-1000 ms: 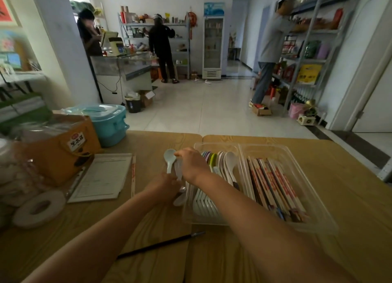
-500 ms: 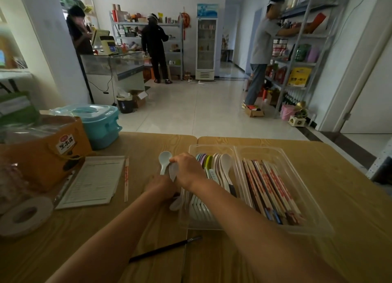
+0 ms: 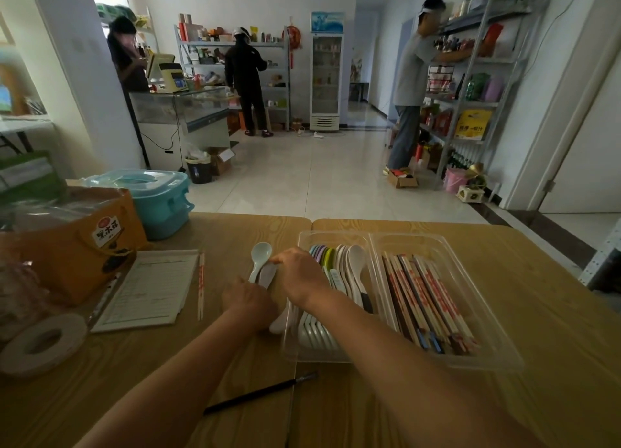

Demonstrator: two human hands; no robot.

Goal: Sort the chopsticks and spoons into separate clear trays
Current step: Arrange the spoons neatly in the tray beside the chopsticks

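Observation:
Two clear trays stand side by side on the wooden table. The left tray (image 3: 302, 239) holds a row of white and coloured spoons (image 3: 353, 263). The right tray (image 3: 447, 242) holds wrapped chopsticks (image 3: 426, 296). Just left of the trays my left hand (image 3: 248, 303) grips the handles of loose spoons, among them a pale blue spoon (image 3: 260, 252) and a grey one (image 3: 267, 274). My right hand (image 3: 299, 274) pinches the grey spoon's top from the right. One wrapped pair of chopsticks (image 3: 201, 284) lies apart on the table.
A paper form pad (image 3: 151, 289), an orange box (image 3: 74, 242), a teal container (image 3: 161, 199) and a tape roll (image 3: 43, 343) fill the table's left side. A black brush (image 3: 262, 394) lies near the front. Three people stand at shelves across the room.
The view has shifted slightly. Both hands stay at the loose spoons left of the trays, the right hand's fingers still at the grey spoon.

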